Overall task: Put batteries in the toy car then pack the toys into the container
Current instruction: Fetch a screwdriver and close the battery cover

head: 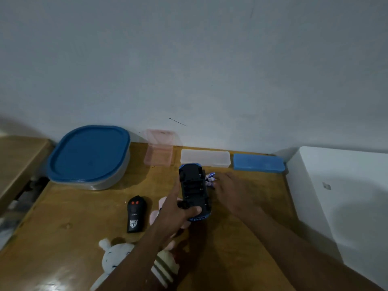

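Nearest you, at 7 o'clock from the car, a white plush rabbit (114,257) and a striped plush (163,267) lie on the wooden table (63,227), partly under your left forearm. None of the toys is packed yet.

Your left hand (178,211) grips the toy car (194,190), thumb curled over its near end and forefinger along its side. It holds the car belly-up above the table. The battery bay on the underside looks open and, as far as I can tell, empty, so the first step is not yet done.

Under that hand sits a pink plush (156,215), and at 9 o'clock lies the black remote (134,214).

Your right hand (228,192) reaches out at 3 o'clock with its fingers stretched and relaxed, holding nothing I can see. Its tips are at the batteries (210,179), which lie on the table just beside the car at 1 o'clock. Whether the tips touch them I cannot tell.

Farther off, by the wall, an open pink case (158,157) stands at 11 o'clock, a clear case (205,158) at 12 and a blue case (259,162) at 2. The container (109,183) waits at 10 o'clock with its blue lid (88,156) still on. You have the batteries to fit, the lid to lift and the toys to pack.
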Tool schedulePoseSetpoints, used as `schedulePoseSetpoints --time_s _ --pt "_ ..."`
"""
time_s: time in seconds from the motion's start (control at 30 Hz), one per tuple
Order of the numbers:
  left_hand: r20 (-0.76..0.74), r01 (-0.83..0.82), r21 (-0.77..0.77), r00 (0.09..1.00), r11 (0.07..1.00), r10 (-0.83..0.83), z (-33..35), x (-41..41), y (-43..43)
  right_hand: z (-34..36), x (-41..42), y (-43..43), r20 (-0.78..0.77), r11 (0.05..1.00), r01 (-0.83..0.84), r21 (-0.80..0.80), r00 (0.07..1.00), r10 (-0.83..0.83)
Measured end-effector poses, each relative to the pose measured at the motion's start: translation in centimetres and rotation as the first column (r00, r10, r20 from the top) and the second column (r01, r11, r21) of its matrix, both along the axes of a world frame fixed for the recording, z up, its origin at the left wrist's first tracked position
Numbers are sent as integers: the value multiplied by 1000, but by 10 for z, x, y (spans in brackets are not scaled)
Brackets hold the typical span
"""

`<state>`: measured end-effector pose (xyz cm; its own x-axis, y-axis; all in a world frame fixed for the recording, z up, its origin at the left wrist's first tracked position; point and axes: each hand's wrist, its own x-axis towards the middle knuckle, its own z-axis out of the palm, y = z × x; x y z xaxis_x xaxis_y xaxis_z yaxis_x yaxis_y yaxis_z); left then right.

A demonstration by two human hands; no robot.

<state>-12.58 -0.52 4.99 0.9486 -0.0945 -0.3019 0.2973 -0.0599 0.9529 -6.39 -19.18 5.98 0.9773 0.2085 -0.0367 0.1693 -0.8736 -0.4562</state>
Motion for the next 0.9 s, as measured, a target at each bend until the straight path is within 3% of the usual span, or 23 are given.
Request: schedulePoseSetpoints --time_s 0.17,0.3,0.5,0.63,0.77,0.9 --pt "35 -30 40 999 999 29 13 19 -7 -22 36 5 -32 891 -236 -388 970 243" --pt "21 -21 66 1000 998 20 14 30 -10 -35 48 9 -159 775 -370 -513 928 338" --pt "2 -47 108 999 993 47 12 40 -18 -50 53 3 -110 764 -379 -522 918 380" --pt "20 -77 101 997 992 76 13 41 -21 -68 55 -1 -69 853 -279 -442 958 278" --pt "19 -92 105 996 990 90 15 38 -18 -74 54 1 -102 882 -283 -377 959 264" --pt "-1 -110 86 994 990 111 20 33 -18 -71 46 3 -235 933 -236 -273 956 173"
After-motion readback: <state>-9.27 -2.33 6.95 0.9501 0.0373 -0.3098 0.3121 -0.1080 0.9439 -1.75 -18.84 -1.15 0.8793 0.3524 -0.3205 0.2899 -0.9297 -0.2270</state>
